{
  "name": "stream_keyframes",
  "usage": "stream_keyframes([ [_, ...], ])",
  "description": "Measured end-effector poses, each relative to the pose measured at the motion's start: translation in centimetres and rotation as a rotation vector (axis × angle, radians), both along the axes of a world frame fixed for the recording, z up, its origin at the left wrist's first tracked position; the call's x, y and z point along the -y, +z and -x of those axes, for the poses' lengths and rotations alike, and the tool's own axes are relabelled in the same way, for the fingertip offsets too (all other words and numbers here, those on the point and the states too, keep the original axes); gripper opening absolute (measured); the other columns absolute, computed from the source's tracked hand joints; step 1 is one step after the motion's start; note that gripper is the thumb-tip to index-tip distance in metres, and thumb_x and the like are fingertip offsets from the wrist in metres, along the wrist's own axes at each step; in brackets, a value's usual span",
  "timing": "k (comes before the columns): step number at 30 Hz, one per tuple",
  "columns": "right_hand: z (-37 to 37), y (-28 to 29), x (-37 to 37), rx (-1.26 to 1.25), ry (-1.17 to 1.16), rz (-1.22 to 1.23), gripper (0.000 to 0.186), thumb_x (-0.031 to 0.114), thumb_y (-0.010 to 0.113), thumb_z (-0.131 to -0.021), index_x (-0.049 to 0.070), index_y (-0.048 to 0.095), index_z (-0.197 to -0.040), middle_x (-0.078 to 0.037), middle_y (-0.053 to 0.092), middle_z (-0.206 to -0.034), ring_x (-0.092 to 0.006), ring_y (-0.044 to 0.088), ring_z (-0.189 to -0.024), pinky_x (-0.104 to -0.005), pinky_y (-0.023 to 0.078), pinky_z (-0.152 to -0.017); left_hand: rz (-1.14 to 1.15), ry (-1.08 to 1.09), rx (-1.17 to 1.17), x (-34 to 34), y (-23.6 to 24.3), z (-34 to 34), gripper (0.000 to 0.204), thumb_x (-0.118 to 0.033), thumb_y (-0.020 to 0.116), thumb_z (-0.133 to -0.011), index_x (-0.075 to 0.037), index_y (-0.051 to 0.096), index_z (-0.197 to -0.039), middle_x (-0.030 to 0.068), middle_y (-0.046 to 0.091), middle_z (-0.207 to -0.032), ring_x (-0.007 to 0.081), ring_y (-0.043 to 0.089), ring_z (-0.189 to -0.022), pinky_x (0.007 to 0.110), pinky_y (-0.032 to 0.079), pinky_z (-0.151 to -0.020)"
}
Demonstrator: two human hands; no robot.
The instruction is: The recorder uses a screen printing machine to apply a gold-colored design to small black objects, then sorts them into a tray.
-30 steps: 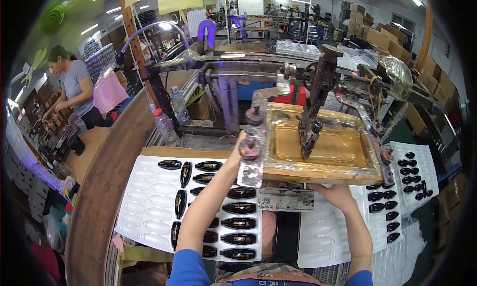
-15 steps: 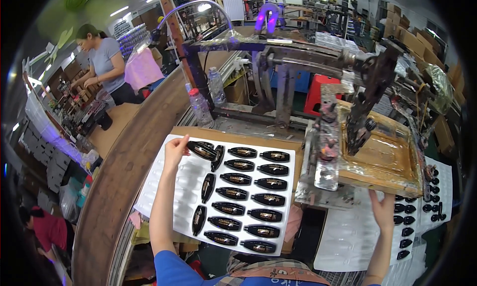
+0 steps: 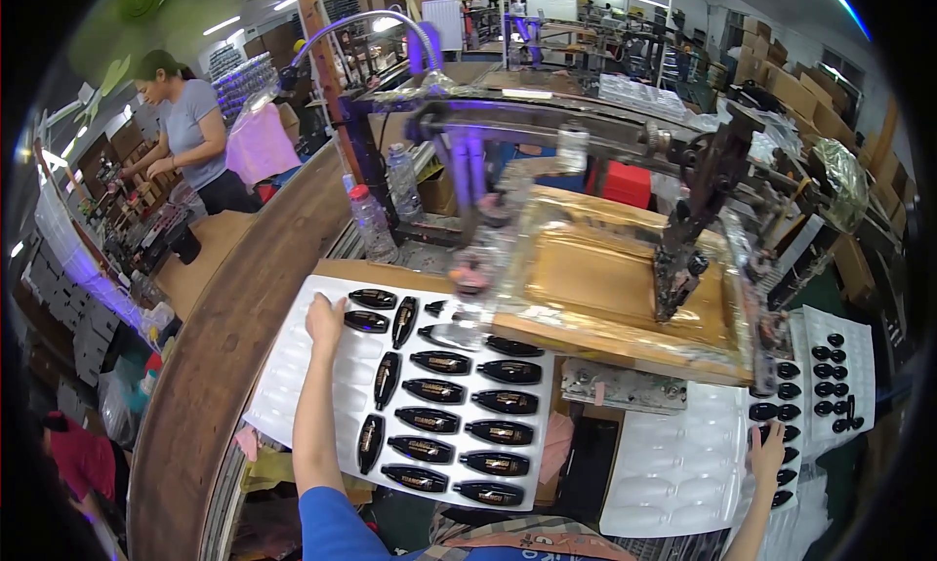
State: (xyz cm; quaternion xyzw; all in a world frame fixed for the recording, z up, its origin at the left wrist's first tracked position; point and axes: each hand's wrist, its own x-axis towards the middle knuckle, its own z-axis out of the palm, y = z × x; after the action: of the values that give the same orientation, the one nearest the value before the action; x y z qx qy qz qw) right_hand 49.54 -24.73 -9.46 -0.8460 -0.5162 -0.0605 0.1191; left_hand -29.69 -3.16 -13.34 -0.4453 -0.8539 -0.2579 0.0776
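My left hand [image 3: 325, 319] is at the left white moulded tray [image 3: 273, 383], fingers loosely apart beside a glossy black oval piece [image 3: 366, 320], with no piece visibly lifted in it. The tray holds several such pieces with gold-coloured markings. My right hand [image 3: 766, 447] has its fingertips around a small black piece among several on the right white tray [image 3: 659, 463]. Between and above my hands, a screen-printing frame [image 3: 576, 268] with a yellowish, worn surface hangs on the machine's dark arm [image 3: 698, 210], over a metal plate [image 3: 625, 390], partly blurred.
Plastic bottles [image 3: 373, 224] stand by the machine post. A curved wooden ledge [image 3: 195, 361] runs along the left; beyond it a co-worker [image 3: 190, 137] stands at a bench, and another person in red [image 3: 78, 463] is lower left. A further tray [image 3: 844, 356] and cartons [image 3: 800, 83] are at right.
My left hand moved from the machine frame to the tray, lifted a black piece, then let go. My right hand left the frame's underside for the right tray. The frame swung right, then back left.
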Motion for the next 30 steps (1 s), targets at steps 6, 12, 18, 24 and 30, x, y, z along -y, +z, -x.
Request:
stream_keyframes([
  [6, 3.8, 2.9, -0.7, -0.578, 0.082, -0.377, 0.029, 0.014, 0.049, -0.084, 0.002, 0.046, -0.110, -0.009, 0.048, -0.105, -0.0168, 0.050, -0.087, -0.0249, 0.044, -0.069, -0.439, -0.879, 0.052, -0.5, 6.1, -14.6, 0.029, -0.018, 0.059, -0.073, -0.004, 0.054, -0.097, 0.0152, 0.058, -0.090, 0.0307, 0.055, -0.085, 0.036, 0.043, -0.076],
  [12, 15.5, 8.7, -6.5, -0.841, 0.574, -0.381, 0.050, 0.005, 0.064, -0.066, 0.007, 0.047, -0.113, -0.005, 0.038, -0.125, -0.0159, 0.050, -0.096, -0.0242, 0.042, -0.076, -0.398, -1.202, 0.221, -0.1, 7.9, -24.9, 0.035, -0.015, 0.059, -0.075, -0.002, 0.051, -0.106, 0.0115, 0.055, -0.101, 0.0212, 0.051, -0.093, 0.035, 0.037, -0.086],
  [18, 23.6, 11.4, -11.0, -0.907, 0.784, -0.327, 0.045, 0.007, 0.069, -0.067, 0.000, 0.051, -0.107, -0.007, 0.056, -0.100, -0.0160, 0.052, -0.091, -0.0284, 0.041, -0.081, -0.363, -1.217, 0.715, -0.1, 12.2, -26.2, 0.026, -0.014, 0.059, -0.077, -0.002, 0.054, -0.099, 0.0051, 0.057, -0.088, 0.0130, 0.051, -0.079, 0.028, 0.041, -0.076],
  [24, 27.9, 13.2, -11.4, -0.534, 0.861, -0.022, 0.047, 0.028, 0.068, -0.070, 0.002, 0.052, -0.105, -0.013, 0.057, -0.099, -0.0234, 0.053, -0.090, -0.0314, 0.041, -0.080, -0.353, -1.050, 1.062, 0.5, 13.1, -22.9, 0.016, -0.013, 0.058, -0.080, -0.001, 0.059, -0.090, -0.0005, 0.058, -0.075, 0.0056, 0.051, -0.067, 0.021, 0.042, -0.064],
  [30, 21.5, 10.9, -8.6, -0.567, 0.587, -0.203, 0.034, 0.025, 0.055, -0.079, -0.002, 0.054, -0.100, -0.020, 0.057, -0.096, -0.0316, 0.053, -0.092, -0.0363, 0.039, -0.082, -0.380, -0.580, 0.928, 4.6, 7.4, -5.1, 0.019, -0.016, 0.059, -0.080, 0.002, 0.060, -0.083, 0.0027, 0.058, -0.070, 0.0076, 0.053, -0.060, 0.019, 0.044, -0.055],
])
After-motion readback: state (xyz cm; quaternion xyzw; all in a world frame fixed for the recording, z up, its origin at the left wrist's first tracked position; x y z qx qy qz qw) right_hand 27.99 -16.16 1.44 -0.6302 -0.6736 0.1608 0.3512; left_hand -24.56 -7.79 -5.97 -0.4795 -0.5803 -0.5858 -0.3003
